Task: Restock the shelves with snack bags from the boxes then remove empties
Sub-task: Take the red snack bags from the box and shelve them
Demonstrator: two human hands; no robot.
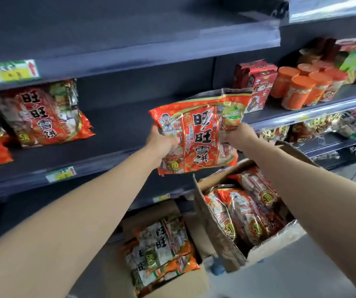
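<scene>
A large red snack bag [200, 134] with black characters is held up in front of the dark middle shelf [117, 127]. My left hand [162, 140] grips its lower left edge and my right hand [240, 134] grips its right side. Two similar red bags [44, 117] lie on that shelf at the far left. Below, an open cardboard box [265, 252] holds several red bags [245, 211]. A second open box [179, 282] to its left holds paler orange and white bags [162, 248].
The shelf above [129, 44] is bare, with a price tag [9, 70] on its front rail. To the right, orange-lidded jars [306, 87] and a red carton [256, 82] stand on a neighbouring shelf, with more bagged snacks [323, 123] beneath. Grey floor [301, 276] lies at the lower right.
</scene>
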